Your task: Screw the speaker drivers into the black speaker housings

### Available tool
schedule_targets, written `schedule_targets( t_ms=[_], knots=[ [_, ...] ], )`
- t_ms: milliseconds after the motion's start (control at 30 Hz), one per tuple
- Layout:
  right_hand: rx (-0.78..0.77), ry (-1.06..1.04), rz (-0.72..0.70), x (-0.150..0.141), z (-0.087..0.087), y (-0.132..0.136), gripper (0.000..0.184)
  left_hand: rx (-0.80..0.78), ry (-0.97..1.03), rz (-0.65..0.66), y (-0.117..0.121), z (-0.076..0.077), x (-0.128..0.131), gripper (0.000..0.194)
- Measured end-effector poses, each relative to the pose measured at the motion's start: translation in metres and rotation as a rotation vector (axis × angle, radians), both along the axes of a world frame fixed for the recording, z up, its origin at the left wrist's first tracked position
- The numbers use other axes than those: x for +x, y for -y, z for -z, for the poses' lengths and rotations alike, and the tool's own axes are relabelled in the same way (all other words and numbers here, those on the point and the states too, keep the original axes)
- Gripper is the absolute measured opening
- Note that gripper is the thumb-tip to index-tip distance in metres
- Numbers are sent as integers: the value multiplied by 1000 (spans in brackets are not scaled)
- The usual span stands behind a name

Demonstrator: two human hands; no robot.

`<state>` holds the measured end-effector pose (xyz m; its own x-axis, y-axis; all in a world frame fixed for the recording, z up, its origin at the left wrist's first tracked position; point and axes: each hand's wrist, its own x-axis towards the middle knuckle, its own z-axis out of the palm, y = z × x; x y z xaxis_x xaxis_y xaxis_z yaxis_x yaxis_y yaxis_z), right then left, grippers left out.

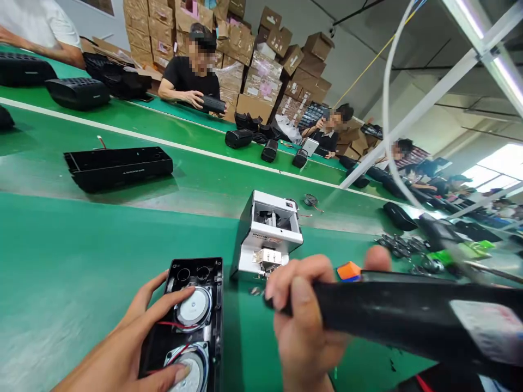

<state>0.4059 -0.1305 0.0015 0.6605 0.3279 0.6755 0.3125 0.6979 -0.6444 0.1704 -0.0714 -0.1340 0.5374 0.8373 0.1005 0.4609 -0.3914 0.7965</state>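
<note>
The right hand (304,321) has its grip closed around a thick black power screwdriver (392,316), with the fingers wrapped over the barrel and the thumb on top; the tool lies almost level and runs out to the right edge of the view, blurred there. An orange button or tab (348,270) shows just behind the fingers. The left hand (134,343) is open and not clamped on anything: its fingers are spread over an open black speaker housing (186,321), the thumb resting near the upper round speaker driver (193,308) and a fingertip touching the lower driver (188,371). Thin red wires run across the drivers. The housing lies flat on the green worktop (73,272), at the lower middle of the view, directly in front of the person.

Just beyond the housing, near the right hand, stands a small white and black screw feeder box (267,231), open on its top. Farther back on the conveyor belt lies a long black speaker shell (118,167). To the right is a group of small round parts (394,246). Across the belt other people sit and handle black speakers, and stacks of cardboard boxes (229,43) stand behind them.
</note>
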Motion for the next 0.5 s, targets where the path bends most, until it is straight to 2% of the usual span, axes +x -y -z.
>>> schedule_targets(
  t_ms=[67, 200, 367, 500],
  knots=[
    [-2, 143, 106, 27, -4, -3, 64, -91, 46, 0, 3, -9, 4, 70],
    [-74, 263, 109, 55, 8, -9, 72, -152, 67, -46, 5, -23, 9, 66],
    [-162, 176, 84, 42, 14, -6, 73, -112, 26, -84, -4, -28, 7, 65],
    [-230, -8, -24, 26, 8, 8, 74, -159, -45, 6, -11, -29, 2, 70]
  ],
)
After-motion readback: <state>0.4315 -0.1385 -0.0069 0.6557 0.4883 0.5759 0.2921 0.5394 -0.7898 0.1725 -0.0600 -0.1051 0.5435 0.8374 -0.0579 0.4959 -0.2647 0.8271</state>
